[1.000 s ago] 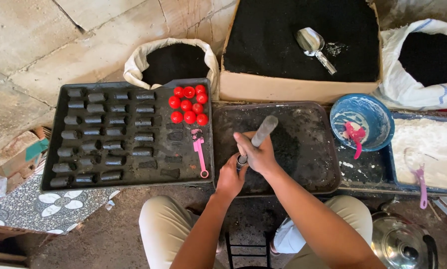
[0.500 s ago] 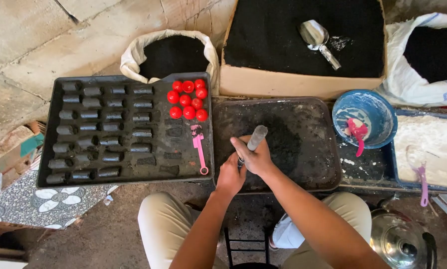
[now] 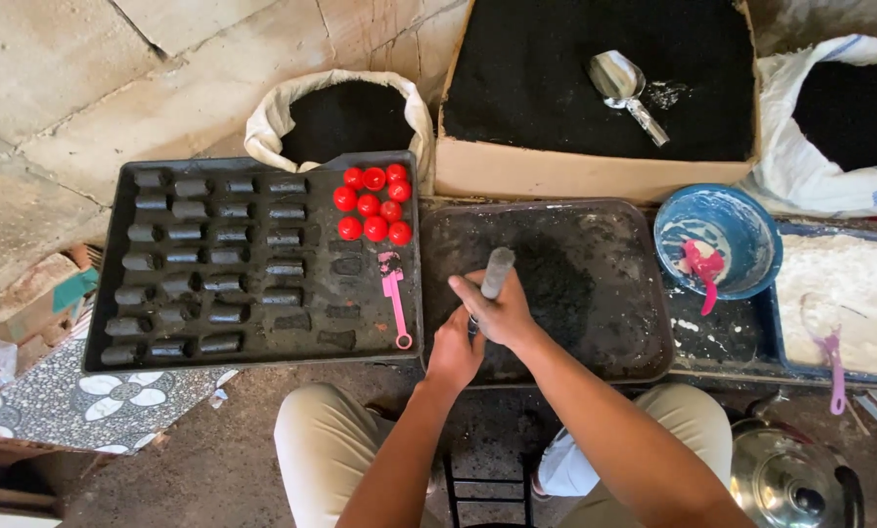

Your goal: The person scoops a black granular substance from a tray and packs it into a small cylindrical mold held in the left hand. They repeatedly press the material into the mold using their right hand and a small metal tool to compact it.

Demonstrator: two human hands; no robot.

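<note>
— Gripping a grey cylindrical rod (image 3: 497, 273), the right hand (image 3: 497, 313) has its fingers wrapped tight round the lower part; the rod stands nearly upright over the dark powder-smeared tray (image 3: 634, 293), its top tilted slightly away.

— And the left hand (image 3: 455, 349)?

— Just beside the right, at the tray's near edge, fingers curled in at the rod's foot. Whether it holds anything I cannot tell.

— What packages are around?

— An open cardboard box (image 3: 556, 174) of black powder behind the tray, a metal scoop (image 3: 622, 84) lying in it. Two white sacks of black powder: one (image 3: 345, 117) left of the box, one (image 3: 830, 117) at far right.

— Counts?

— Eight red caps (image 3: 373, 201) clustered on the black tray (image 3: 111, 284) at left, with rows of short dark tubes (image 3: 208, 259), roughly thirty. One pink spoon (image 3: 395, 298) there, another pink tool in the blue bowl (image 3: 722, 220).
</note>
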